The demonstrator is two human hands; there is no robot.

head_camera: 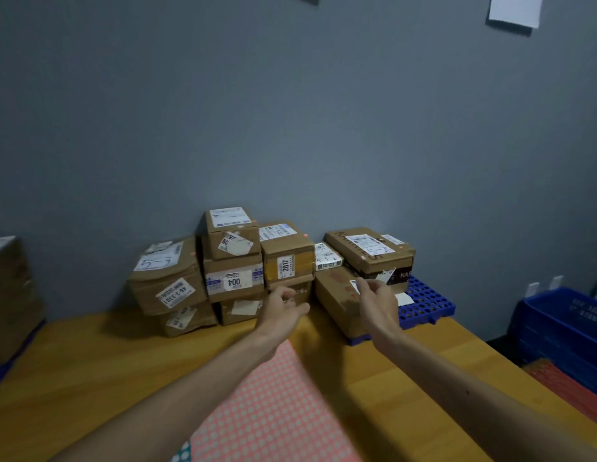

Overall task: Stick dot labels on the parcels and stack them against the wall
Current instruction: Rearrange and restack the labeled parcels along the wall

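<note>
Hands (283,306) (378,301) empty, fingers curled, before taped cardboard parcels (233,258).

The wall (290,111) is painted a flat blue-grey, and a white paper sheet (513,10) is pinned to it. The parcels (233,265) are brown cardboard — marked with white shipping labels printed in black, one bearing blue bands. Small orange-red dots are seen on several box tops. The table (90,368) is coloured yellow-orange. The dot label sheet (273,411) is patterned pink-red with pale dots. A perforated pallet (427,303) and a crate (563,328) are deep blue.
</note>
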